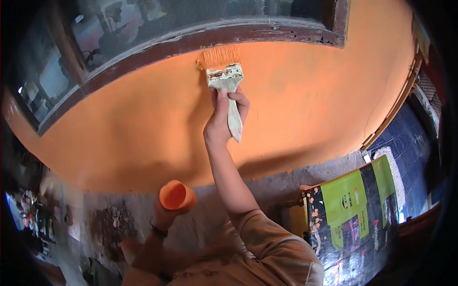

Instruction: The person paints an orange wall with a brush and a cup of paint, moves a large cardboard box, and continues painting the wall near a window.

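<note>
My right hand [224,114] is raised and grips the pale handle of a wide paintbrush [226,78]. Its orange-loaded bristles press against the orange wall [305,100] just under the dark wooden window frame [267,34]. My left hand [164,214] is lower, near the foot of the wall, and holds a small orange cup [175,195] with its mouth tilted toward me. The fingers of that hand are mostly hidden behind the cup.
A window with a wire mesh pane [157,19] sits above the painted area. A black and green printed sheet [355,214] spattered with orange lies at the lower right. Rough grey floor [124,214] runs along the wall's base. Blue tiles [410,143] show at the far right.
</note>
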`<move>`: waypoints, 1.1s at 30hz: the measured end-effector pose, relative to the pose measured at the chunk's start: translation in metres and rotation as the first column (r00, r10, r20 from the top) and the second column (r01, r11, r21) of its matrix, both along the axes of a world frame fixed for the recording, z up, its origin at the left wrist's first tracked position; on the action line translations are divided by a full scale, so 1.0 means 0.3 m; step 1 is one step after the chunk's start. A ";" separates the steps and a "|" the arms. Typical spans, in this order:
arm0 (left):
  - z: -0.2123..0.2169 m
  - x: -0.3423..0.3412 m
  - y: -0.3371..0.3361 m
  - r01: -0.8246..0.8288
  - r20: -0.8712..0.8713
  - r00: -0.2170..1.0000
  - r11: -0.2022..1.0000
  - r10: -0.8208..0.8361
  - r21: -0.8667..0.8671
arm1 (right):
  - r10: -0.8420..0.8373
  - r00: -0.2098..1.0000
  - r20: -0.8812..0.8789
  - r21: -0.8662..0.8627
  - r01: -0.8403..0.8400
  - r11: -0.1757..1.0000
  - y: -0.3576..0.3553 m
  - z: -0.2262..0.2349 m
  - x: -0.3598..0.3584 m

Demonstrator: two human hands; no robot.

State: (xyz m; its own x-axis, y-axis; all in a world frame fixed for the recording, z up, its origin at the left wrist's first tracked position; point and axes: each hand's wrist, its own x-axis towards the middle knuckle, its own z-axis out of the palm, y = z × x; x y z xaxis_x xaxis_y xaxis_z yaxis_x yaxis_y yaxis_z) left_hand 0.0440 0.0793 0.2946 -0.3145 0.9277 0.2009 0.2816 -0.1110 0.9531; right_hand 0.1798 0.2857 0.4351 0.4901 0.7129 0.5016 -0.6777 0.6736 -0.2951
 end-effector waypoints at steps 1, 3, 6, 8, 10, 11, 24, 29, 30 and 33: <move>0.020 -0.001 -0.001 -0.012 -0.072 0.997 1.000 0.012 -0.001 | -0.004 0.999 -0.043 -0.006 0.004 1.000 0.002 0.004 -0.004; 0.060 -0.001 -0.009 -0.014 -0.059 0.998 1.000 0.015 0.011 | -0.078 0.997 0.010 -0.058 0.078 0.995 -0.006 0.003 -0.011; 0.107 0.000 -0.018 0.003 -0.069 0.998 1.000 -0.003 -0.004 | -0.023 0.997 -0.072 0.026 0.025 0.999 -0.028 -0.012 -0.022; 0.124 -0.002 -0.014 0.013 -0.061 0.998 1.000 -0.013 0.009 | -0.027 0.996 -0.080 0.059 0.032 0.998 -0.034 -0.013 -0.035; 0.133 -0.009 -0.007 0.033 -0.072 0.997 0.998 -0.029 0.046 | -0.062 0.997 0.035 0.053 0.060 0.997 -0.030 -0.001 -0.053; 0.136 -0.012 -0.008 0.061 -0.065 0.996 0.995 -0.056 0.076 | -0.095 0.995 -0.005 0.103 0.095 0.990 -0.029 0.007 -0.059; 0.168 -0.014 0.070 0.219 0.106 0.968 0.972 -0.227 0.085 | -0.122 0.993 -0.009 0.009 0.122 0.993 -0.141 -0.007 0.143; 0.170 -0.025 0.151 0.341 0.047 0.939 0.940 -0.341 0.020 | -0.127 0.991 0.049 0.017 0.126 0.992 -0.115 -0.037 0.110; 0.171 -0.032 0.174 0.366 0.002 0.931 0.929 -0.366 -0.062 | -0.105 0.994 0.007 0.065 0.105 0.992 -0.100 -0.026 0.096; 0.168 -0.065 0.250 0.503 -0.143 0.844 0.855 -0.517 -0.125 | -0.131 0.991 -0.022 0.077 0.133 0.988 -0.059 0.022 0.055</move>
